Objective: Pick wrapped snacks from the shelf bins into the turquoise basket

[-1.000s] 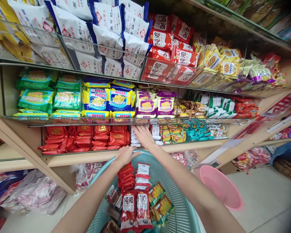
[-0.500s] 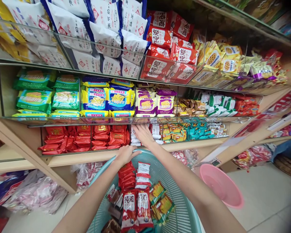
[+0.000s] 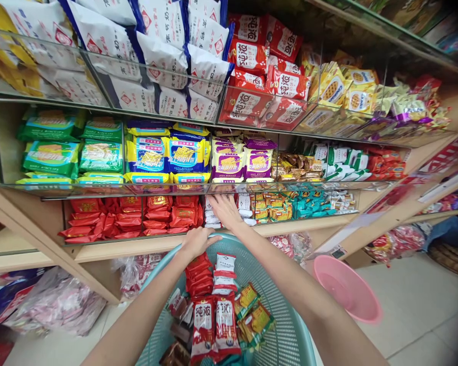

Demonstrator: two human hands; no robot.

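My left hand point(image 3: 196, 242) is closed over the far rim of a teal plastic basket point(image 3: 299, 339), right below the bottom shelf. Inside the basket lie red packets point(image 3: 198, 274), white packets point(image 3: 225, 263), two red-and-white biscuit packs point(image 3: 214, 325), green-and-yellow packets point(image 3: 255, 323) and some brown packets point(image 3: 174, 354). My right hand point(image 3: 226, 211) reaches into the bottom shelf, its fingers stretched out over small white packets point(image 3: 245, 202). The palm hides part of that pile, and no packet shows in its grasp.
Bottom-shelf neighbours are red packets point(image 3: 156, 213) on the left and yellow packets point(image 3: 277, 206) on the right. Glass fronts edge the shelves, with soda biscuits point(image 3: 185, 155) just above. A pink basin point(image 3: 347, 290) stands on the floor at right; bagged goods point(image 3: 57, 302) lie at lower left.
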